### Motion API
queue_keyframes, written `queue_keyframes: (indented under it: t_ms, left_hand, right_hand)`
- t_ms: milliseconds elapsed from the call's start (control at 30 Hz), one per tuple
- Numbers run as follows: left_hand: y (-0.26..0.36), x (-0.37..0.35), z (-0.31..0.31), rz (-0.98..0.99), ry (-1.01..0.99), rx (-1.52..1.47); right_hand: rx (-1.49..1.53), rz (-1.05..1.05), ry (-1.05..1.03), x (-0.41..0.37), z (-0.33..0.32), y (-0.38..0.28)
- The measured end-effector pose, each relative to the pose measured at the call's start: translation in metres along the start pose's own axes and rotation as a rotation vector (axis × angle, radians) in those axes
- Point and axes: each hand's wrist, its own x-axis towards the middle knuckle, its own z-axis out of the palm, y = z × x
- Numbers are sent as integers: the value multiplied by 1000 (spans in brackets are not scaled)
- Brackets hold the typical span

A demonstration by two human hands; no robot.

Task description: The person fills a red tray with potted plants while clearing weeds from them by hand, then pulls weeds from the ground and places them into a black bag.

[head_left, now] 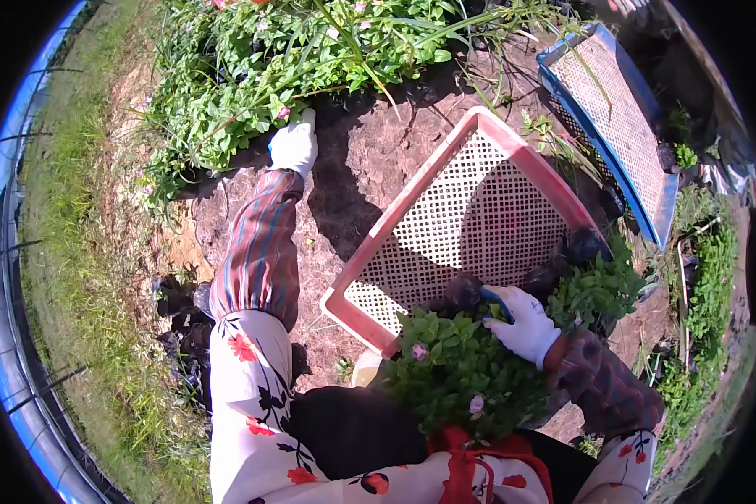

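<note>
My left hand, in a white glove with some blue, reaches to the near edge of a dense bed of flowering plants. A pink flower is right by its fingers, which are largely hidden. My right hand, in a white glove with blue on the fingers, is closed on a leafy potted plant at the crate's near edge. Its dark pot is partly visible. More leafy plants with pink flowers are bunched below this hand, close to my body.
A pink-rimmed crate with a pale lattice bottom lies on brown soil, dark pots and plants along its near right side. A blue-rimmed crate leans at the upper right. Black plastic pots and grass are at left.
</note>
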Motion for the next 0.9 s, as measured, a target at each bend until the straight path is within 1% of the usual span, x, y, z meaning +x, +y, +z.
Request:
queue_keyframes:
  t_ms: [67,100,133,167,233,267,300,367,400,433,467,500,533,567,633,667,700,733,767,800,833,900]
  left_hand:
    - [-2,-3,-1,5,29,-34]
    - [-4,-7,-3,37,94,-90]
    - [-4,-7,-3,-12,50,-57]
    - [0,-6,-4,-61,5,-29]
    - [3,-5,0,-63,32,-40]
    - [5,-3,2,-62,56,-51]
    - [4,-1,5,-68,54,-55]
    - [3,3,9,-34,122,-77]
    - [3,0,10,-15,105,-26]
    - [6,-5,0,-57,35,-107]
    - [8,-18,-14,5,104,-159]
    - [10,-33,-25,69,168,-211]
    - [4,-43,-24,-28,108,-219]
    - [-1,-49,-22,-79,200,-249]
    - [-10,-50,-21,-159,235,-253]
    - [-13,-45,-19,-160,149,-184]
    - [-18,-39,-14,-107,113,-192]
    - [-21,-31,-9,-124,74,-165]
    - [-23,-21,-4,-132,37,-137]
    - [-28,-15,6,-128,89,-85]
    - [-33,-12,15,-57,176,-128]
    - [-35,-10,15,-73,25,-133]
  right_hand:
    - [1,-23,21,4,6,-2]
    - [-51,-50,-40,4,9,-5]
    - [-107,-72,-103,4,10,-7]
    - [-108,-74,-102,6,6,-8]
    - [9,-42,-105,15,-8,-8]
    - [71,34,-56,18,-13,-9]
    - [67,-34,14,25,-17,-3]
    - [22,-2,72,28,-18,-2]
    - [23,21,-20,29,-9,8]
    - [27,41,-114,30,0,17]
    - [46,84,-168,23,-9,1]
    - [56,82,-166,22,-6,6]
    - [83,66,-133,22,-2,14]
    - [106,52,-102,22,1,17]
    - [112,77,-100,23,-2,13]
    - [124,73,-92,24,-1,11]
    - [135,70,-81,24,-1,9]
    - [181,83,-120,20,-3,-1]
    - [52,80,-165,16,-8,-14]
    - [41,5,-146,15,-2,-6]
    - [33,-69,-131,15,6,4]
    - [31,-53,-130,14,10,11]
